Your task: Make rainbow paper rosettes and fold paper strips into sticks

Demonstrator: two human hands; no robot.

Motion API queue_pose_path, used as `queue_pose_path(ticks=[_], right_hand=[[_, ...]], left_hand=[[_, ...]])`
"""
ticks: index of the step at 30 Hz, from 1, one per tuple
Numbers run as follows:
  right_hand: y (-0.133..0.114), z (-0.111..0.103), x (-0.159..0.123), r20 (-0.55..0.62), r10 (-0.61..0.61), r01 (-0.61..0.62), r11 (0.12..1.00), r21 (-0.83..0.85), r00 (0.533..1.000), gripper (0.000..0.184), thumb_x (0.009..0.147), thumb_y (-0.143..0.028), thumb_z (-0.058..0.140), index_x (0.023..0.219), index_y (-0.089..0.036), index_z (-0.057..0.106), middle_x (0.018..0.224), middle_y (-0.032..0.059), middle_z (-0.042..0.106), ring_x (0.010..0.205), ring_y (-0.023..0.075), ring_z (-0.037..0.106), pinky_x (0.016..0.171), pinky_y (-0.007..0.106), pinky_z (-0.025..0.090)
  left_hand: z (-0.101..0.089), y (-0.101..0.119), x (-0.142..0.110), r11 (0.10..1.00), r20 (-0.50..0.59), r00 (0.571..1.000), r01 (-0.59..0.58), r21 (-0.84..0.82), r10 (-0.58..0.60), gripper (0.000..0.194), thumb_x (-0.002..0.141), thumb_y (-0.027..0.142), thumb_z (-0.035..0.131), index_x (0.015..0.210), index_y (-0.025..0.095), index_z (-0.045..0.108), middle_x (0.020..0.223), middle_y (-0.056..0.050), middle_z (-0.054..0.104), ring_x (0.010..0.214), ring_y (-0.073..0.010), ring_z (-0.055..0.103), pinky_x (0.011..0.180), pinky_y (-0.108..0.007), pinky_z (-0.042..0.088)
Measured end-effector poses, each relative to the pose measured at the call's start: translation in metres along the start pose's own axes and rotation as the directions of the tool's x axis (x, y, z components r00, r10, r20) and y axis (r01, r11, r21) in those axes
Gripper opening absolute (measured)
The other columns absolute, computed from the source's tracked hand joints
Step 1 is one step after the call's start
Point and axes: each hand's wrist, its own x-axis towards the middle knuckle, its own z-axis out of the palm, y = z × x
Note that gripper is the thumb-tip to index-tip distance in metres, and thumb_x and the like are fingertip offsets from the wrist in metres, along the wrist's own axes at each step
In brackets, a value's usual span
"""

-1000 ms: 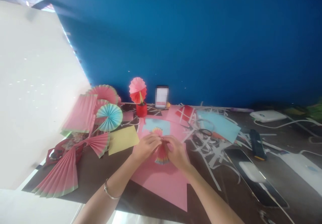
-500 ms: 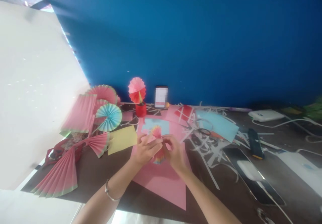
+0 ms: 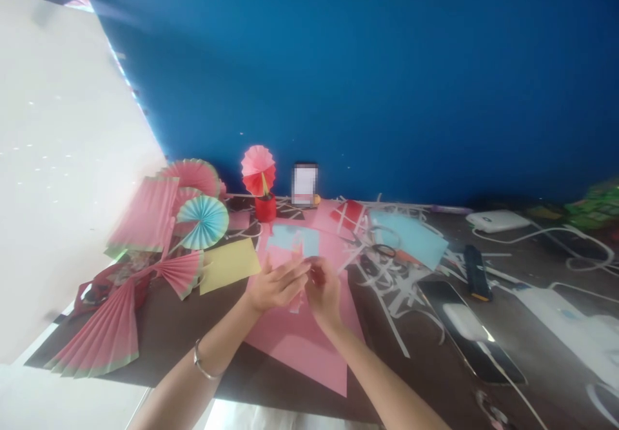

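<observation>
Over the pink sheet (image 3: 309, 359), a small pleated pink paper piece (image 3: 295, 302) sits between my hands, seen almost edge-on and mostly hidden by my fingers. My left hand (image 3: 276, 287), with a bangle on its wrist, is closed on it, fingers pressed together and reaching to the right. Curled fingers of my right hand (image 3: 325, 294) meet the left fingertips and pinch the same piece. A light blue paper (image 3: 309, 242) lies just beyond, and a yellow sheet (image 3: 229, 265) is left of my left hand.
Pleated paper fans (image 3: 101, 333) and a blue rosette (image 3: 203, 222) crowd the left. A red pot (image 3: 265, 209) with a paper flower stands behind. White paper strips (image 3: 396, 294), a phone (image 3: 464, 327), a dark stapler-like object (image 3: 477, 274) and cables spread rightward.
The pleated piece, fanned out and showing its colored folds before, now appears narrow and edge-on between my hands. My left fingers have straightened over it. The whole view has shifted slightly.
</observation>
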Motion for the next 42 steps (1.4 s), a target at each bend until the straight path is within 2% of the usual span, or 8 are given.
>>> queue_pose_path(ticks=[6,12,17,22,25,28,37,42], right_hand=[[0.002,0.007,-0.001,0.036,0.103,-0.105,0.992,0.073,0.994,0.014,0.073,-0.022,0.056,0.086,-0.02,0.056,0.085,0.004,0.065,0.077,0.0178,0.062,0.068,0.031,0.049],[0.009,0.002,0.002,0.036,0.138,-0.138,0.99,-0.011,0.99,0.014,0.075,-0.031,0.056,0.083,-0.019,0.056,0.08,0.0047,0.064,0.075,0.0189,0.061,0.067,0.032,0.047],[0.005,0.001,0.002,0.021,0.163,-0.162,0.986,-0.033,0.986,0.015,0.076,-0.033,0.054,0.078,-0.019,0.057,0.077,0.0043,0.063,0.073,0.0186,0.06,0.067,0.032,0.047],[0.008,0.001,0.005,0.028,0.178,-0.177,0.984,-0.012,0.984,0.012,0.074,-0.031,0.056,0.074,-0.019,0.056,0.078,0.0032,0.061,0.075,0.0178,0.059,0.071,0.032,0.047],[0.009,-0.001,0.009,0.081,0.148,-0.151,0.988,0.028,0.986,0.012,0.074,-0.032,0.057,0.072,-0.02,0.056,0.082,0.003,0.061,0.08,0.0175,0.059,0.076,0.033,0.047],[0.006,-0.005,0.012,0.135,0.15,-0.153,0.988,0.011,0.979,0.013,0.074,-0.032,0.057,0.07,-0.02,0.058,0.08,0.0028,0.062,0.079,0.0176,0.059,0.076,0.033,0.047],[0.005,-0.011,0.018,0.178,0.289,-0.313,0.941,0.13,0.941,0.014,0.07,-0.032,0.061,0.067,-0.018,0.06,0.076,0.0032,0.063,0.075,0.0175,0.059,0.073,0.033,0.049],[0.01,-0.009,0.017,0.165,0.322,-0.353,0.91,0.219,0.932,0.016,0.069,-0.034,0.064,0.069,-0.019,0.061,0.079,0.0026,0.063,0.078,0.0173,0.061,0.076,0.034,0.05]], left_hand=[[0.009,-0.006,-0.002,0.936,0.056,0.989,0.144,-0.321,-0.133,0.015,0.084,0.011,0.049,0.09,0.018,0.06,0.095,-0.005,0.069,0.103,-0.0157,0.058,0.102,-0.045,0.039],[0.018,-0.005,-0.011,0.822,0.203,0.931,0.363,-0.439,-0.303,0.018,0.085,0.012,0.047,0.09,0.021,0.062,0.096,-0.004,0.069,0.095,-0.0153,0.058,0.093,-0.039,0.046],[0.017,-0.001,-0.006,0.641,0.3,0.787,0.614,-0.46,-0.539,0.016,0.085,0.019,0.049,0.074,0.02,0.061,0.086,-0.005,0.069,0.084,-0.0173,0.06,0.076,-0.035,0.05],[0.021,-0.004,-0.006,0.302,0.473,0.581,0.785,-0.542,-0.662,0.018,0.082,0.03,0.054,0.071,0.018,0.061,0.083,-0.007,0.067,0.081,-0.0173,0.062,0.07,-0.03,0.051],[0.028,-0.008,-0.011,0.108,0.523,0.484,0.798,-0.593,-0.701,0.018,0.077,0.033,0.06,0.072,0.016,0.061,0.08,-0.008,0.066,0.082,-0.0179,0.062,0.069,-0.028,0.052],[0.032,-0.01,-0.016,0.005,0.553,0.437,0.787,-0.617,-0.71,0.018,0.073,0.033,0.065,0.072,0.016,0.061,0.078,-0.007,0.064,0.08,-0.0176,0.062,0.07,-0.03,0.052],[0.035,-0.01,-0.018,-0.167,0.596,0.351,0.748,-0.643,-0.722,0.018,0.07,0.03,0.067,0.073,0.015,0.056,0.079,-0.004,0.06,0.078,-0.014,0.06,0.07,-0.029,0.052],[0.035,-0.009,-0.018,-0.189,0.607,0.352,0.738,-0.648,-0.712,0.018,0.07,0.029,0.066,0.073,0.015,0.055,0.079,-0.003,0.058,0.078,-0.0132,0.058,0.069,-0.027,0.051]])
